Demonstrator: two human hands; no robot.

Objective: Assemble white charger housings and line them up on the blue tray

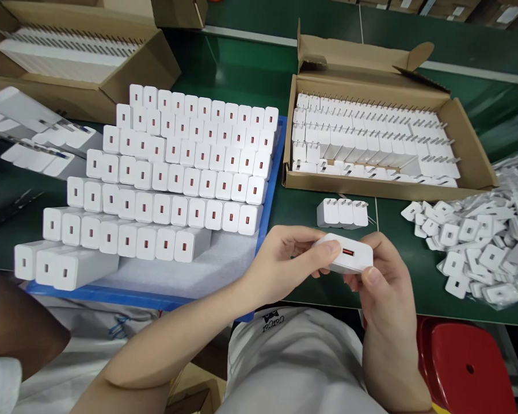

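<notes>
A white USB charger (357,253) is held between both my hands, its face with the orange-red port turned up toward me. My left hand (291,259) pinches its left end, thumb on top. Closed on the right end is my right hand (382,270), with the thumb at the near edge. Just beyond them, three white chargers (342,213) stand side by side on the green table, metal prongs up. To the left, rows of white chargers (179,178) fill much of a blue-edged tray (224,259), ports facing me.
Behind my hands stands an open cardboard box (388,187) of chargers. White square-holed plastic covers (470,247) lie heaped at right with clear plastic bags. Another charger box (125,75) is at back left. A co-worker's arm (21,322) is at left. A red stool (470,368) stands below right.
</notes>
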